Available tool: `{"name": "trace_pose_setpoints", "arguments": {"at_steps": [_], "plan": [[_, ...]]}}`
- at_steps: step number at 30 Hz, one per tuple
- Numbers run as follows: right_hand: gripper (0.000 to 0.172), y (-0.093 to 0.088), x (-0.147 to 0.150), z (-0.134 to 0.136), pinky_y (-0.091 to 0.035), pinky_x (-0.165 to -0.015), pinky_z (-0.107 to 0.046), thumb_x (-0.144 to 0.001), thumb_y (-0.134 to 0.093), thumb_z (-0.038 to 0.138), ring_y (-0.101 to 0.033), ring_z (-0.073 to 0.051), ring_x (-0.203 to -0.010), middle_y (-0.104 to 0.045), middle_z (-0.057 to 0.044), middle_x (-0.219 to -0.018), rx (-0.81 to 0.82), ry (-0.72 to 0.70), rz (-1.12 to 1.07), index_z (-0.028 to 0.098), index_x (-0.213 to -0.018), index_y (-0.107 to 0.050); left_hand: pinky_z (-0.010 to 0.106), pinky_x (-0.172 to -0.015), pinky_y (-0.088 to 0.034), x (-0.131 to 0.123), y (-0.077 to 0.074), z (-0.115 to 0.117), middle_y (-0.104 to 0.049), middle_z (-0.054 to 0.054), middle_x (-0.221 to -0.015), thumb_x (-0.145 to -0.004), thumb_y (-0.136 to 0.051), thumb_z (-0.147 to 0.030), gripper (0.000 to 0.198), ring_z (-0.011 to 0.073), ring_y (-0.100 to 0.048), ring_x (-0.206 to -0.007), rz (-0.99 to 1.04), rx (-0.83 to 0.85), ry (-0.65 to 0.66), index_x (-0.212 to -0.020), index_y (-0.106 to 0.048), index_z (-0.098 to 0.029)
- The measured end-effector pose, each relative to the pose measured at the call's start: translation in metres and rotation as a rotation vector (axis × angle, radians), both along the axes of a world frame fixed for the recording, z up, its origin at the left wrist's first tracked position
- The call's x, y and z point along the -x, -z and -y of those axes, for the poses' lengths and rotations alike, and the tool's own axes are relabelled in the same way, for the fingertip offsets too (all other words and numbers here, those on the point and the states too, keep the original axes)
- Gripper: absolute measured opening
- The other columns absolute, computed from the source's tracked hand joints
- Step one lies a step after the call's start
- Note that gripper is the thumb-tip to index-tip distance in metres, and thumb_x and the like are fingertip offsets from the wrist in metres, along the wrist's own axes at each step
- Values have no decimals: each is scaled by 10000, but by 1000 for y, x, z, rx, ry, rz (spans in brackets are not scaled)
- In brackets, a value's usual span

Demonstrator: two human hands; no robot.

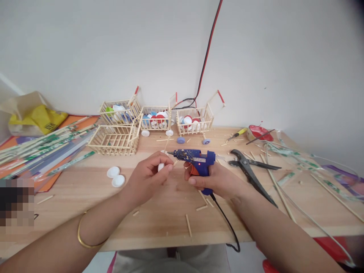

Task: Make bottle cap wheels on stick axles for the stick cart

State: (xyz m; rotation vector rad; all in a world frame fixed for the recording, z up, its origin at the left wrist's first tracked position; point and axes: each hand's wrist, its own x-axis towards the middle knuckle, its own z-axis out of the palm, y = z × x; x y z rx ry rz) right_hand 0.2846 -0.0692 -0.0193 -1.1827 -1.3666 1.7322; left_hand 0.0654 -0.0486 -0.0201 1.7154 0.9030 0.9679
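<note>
My right hand [216,181] is wrapped round a blue glue gun [196,157], a finger on its orange trigger, the nozzle pointing left. My left hand [148,176] pinches a white bottle cap [160,166] with a thin wooden stick [167,144] standing up from it, right at the gun's tip. The gun's black cord [224,220] runs off the near table edge. A gold bangle sits on my left wrist.
Three stick-built carts [159,117] holding bottle caps stand at the back, an empty stick basket [115,139] before them. Two white caps [116,176] lie left. Black cutters [250,170] lie right. Wrapped chopsticks [48,146] are piled far left; cut stick pieces litter the wooden table [159,223].
</note>
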Motion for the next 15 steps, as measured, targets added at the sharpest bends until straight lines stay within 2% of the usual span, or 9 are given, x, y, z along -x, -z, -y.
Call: {"name": "trace_pose_setpoints", "arguments": {"at_steps": [2,5,8,11,15], "plan": [[431,0,2,0,-364,-521,-220,-686,-771,341,-473,-78,-592,-590,-11,-826,-10,36,-51,187,-1026,-554,219,-518,-377,0,3,-1,-502,-19,-776,-886,-515,-320,172,63,-453,-532,26,130,23,-830,-580,-171],[330,0,5,0,-368,-533,-223,-711,-752,332,-478,-85,-616,-587,-3,-824,-87,120,-81,194,-946,-566,222,-532,-356,0,5,-1,-487,-35,-657,-891,-506,-370,226,73,-437,-523,16,214,63,-828,-582,-167],[263,0,8,0,-371,-552,-227,-729,-737,337,-474,-89,-639,-581,-1,-823,-152,171,-25,192,-895,-593,222,-545,-355,-1,7,0,-469,-41,-598,-895,-496,-388,258,77,-413,-522,39,258,116,-809,-581,-160],[261,2,9,2,-352,-534,-226,-731,-734,345,-452,-84,-608,-571,4,-793,-148,150,-4,194,-899,-603,216,-532,-356,-2,8,0,-453,-45,-593,-895,-495,-393,262,76,-401,-515,72,283,140,-806,-574,-160],[249,3,11,2,-346,-524,-222,-735,-727,349,-436,-79,-588,-551,15,-758,-148,144,20,191,-876,-596,213,-542,-375,-4,8,0,-471,-34,-666,-902,-484,-364,252,70,-425,-530,43,247,172,-792,-575,-157]]}}
